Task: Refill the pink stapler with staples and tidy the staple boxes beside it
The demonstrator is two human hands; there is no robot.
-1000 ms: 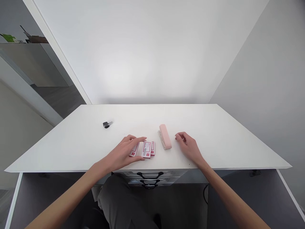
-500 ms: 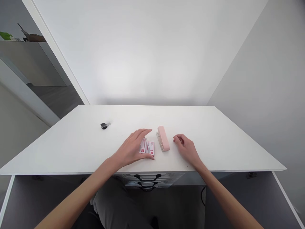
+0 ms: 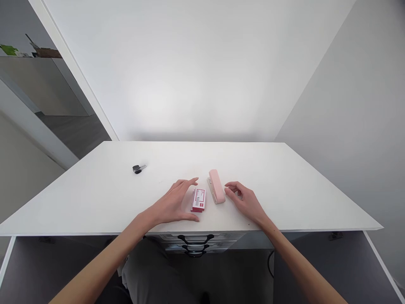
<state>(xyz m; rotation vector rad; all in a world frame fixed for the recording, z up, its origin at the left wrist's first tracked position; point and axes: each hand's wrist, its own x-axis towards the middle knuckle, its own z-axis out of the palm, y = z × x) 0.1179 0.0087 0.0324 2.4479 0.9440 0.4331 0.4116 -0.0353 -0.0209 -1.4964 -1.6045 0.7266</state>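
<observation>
Small white-and-red boxes (image 3: 199,198) lie stacked on the white desk, their edges slightly out of line. They look like staple boxes, though the print is too small to read. My left hand (image 3: 172,203) is just left of the stack, thumb and fingers spread wide, gripping nothing. Right of the boxes a pink stapler (image 3: 217,186) rests at a slant on the desktop. Close to the stapler's right side is my right hand (image 3: 243,199), its fingers loosely curved with a small gap to the thumb. Nothing shows in it.
A black key-like object (image 3: 139,169) with a metal part lies at the left on the desk (image 3: 284,185). Drawers with black handles (image 3: 196,242) are below the front edge. A white wall (image 3: 202,71) rises behind the desktop.
The boxes, side by side before, are now stacked. My left hand has opened wider and drawn back left from them. My right hand has shifted slightly left towards the stapler, its fingers loosening.
</observation>
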